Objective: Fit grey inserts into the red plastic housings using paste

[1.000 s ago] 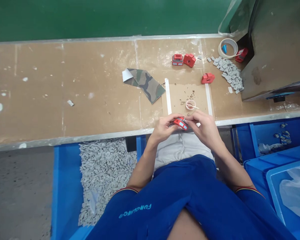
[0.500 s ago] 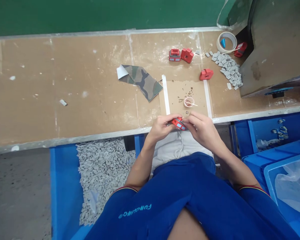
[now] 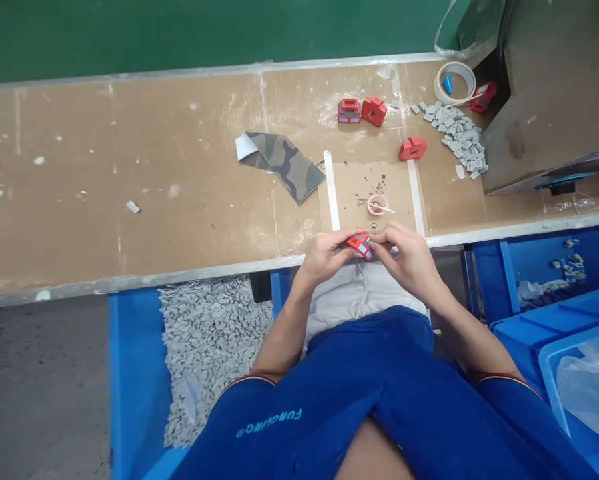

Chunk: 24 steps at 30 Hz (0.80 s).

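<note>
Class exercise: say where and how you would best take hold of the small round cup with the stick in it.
Best pinch the rim of the small round cup from its left, probably: it is low and round, and the stick juts out to the right.

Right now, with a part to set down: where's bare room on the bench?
The widest free patch is the bench left of the camouflage strip, with just a small white scrap. Crowded: the far right, around red blocks, grey pieces and tape roll, and the cardboard mat.
</note>
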Each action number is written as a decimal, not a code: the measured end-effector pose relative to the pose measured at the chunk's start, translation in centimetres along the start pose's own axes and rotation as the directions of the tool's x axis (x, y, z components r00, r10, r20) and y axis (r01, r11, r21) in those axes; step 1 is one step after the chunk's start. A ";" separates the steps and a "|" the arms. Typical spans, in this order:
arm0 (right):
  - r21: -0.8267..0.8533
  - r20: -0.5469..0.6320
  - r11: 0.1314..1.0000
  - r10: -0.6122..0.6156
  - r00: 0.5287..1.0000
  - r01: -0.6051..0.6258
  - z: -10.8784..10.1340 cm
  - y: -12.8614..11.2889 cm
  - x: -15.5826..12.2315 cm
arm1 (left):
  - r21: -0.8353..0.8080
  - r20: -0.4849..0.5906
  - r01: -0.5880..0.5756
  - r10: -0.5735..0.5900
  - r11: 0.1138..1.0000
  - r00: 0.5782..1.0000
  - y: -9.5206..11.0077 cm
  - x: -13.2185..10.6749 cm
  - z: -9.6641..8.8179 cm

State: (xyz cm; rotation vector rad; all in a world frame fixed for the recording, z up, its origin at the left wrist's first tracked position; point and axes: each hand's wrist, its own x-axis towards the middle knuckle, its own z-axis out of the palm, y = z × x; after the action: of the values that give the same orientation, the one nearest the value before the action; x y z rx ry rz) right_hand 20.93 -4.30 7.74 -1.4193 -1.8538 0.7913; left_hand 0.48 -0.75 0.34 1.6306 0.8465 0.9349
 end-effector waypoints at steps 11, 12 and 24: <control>0.016 0.128 0.995 -0.098 0.987 0.097 -0.9 0.4 0.2 | -0.011 0.111 -0.019 0.020 1.000 0.994 0.6 0.3 -0.9; 0.077 0.130 0.995 -0.073 0.989 0.063 -0.9 0.6 0.2 | -0.023 0.107 -0.025 0.027 0.999 0.994 0.5 0.3 -1.0; 0.136 -0.132 0.990 -0.011 0.991 0.029 1.2 1.0 -0.3 | -0.232 -0.051 -0.007 -0.005 0.973 0.999 -0.2 0.1 0.4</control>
State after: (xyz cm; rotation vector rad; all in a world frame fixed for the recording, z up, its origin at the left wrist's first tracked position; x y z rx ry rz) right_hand 20.60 -4.49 6.19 -1.3309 -1.6789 0.7821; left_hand 0.89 -0.83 0.10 1.4110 0.7409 1.0393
